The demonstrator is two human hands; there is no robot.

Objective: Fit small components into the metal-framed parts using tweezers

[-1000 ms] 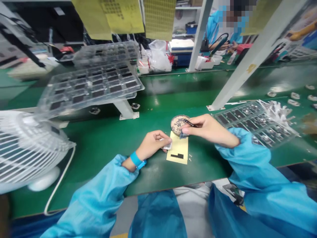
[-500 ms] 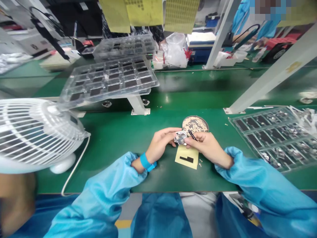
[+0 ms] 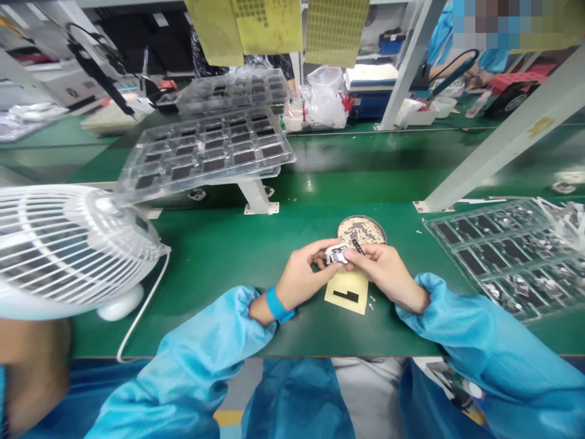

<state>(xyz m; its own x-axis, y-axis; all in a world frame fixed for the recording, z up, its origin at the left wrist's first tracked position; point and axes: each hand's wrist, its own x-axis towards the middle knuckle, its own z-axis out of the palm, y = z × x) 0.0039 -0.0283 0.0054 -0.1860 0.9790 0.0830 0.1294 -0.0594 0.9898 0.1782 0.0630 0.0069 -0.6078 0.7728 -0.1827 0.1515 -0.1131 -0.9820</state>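
Observation:
My left hand (image 3: 305,272) grips a small white-and-silver circuit board (image 3: 337,254) between thumb and fingers, above the bench. Closed around black tweezers (image 3: 357,246) with white lettering, my right hand (image 3: 389,272) also meets the board's right edge with its thumb and fingertips. The tips of the tweezers are hidden by the hand. Just behind both hands stands a round dish (image 3: 361,228) of small pale and dark pieces. Under the hands lies a yellow paper (image 3: 335,295) bearing a black L-shaped piece (image 3: 346,297). Small pale scraps (image 3: 372,303) lie beside the paper.
A white fan (image 3: 59,250) stands at left, its cord on the green bench (image 3: 219,250). Clear trays (image 3: 205,149) with dark pieces rest on a raised shelf. Another parts tray (image 3: 496,250) lies at right below a slanted white post (image 3: 503,131). Another person's arm (image 3: 36,372) shows at lower left.
My left hand has shifted slightly right, its thumb now lower along the board. The board has tilted and shows a whiter face. The right hand keeps hold of the tweezers.

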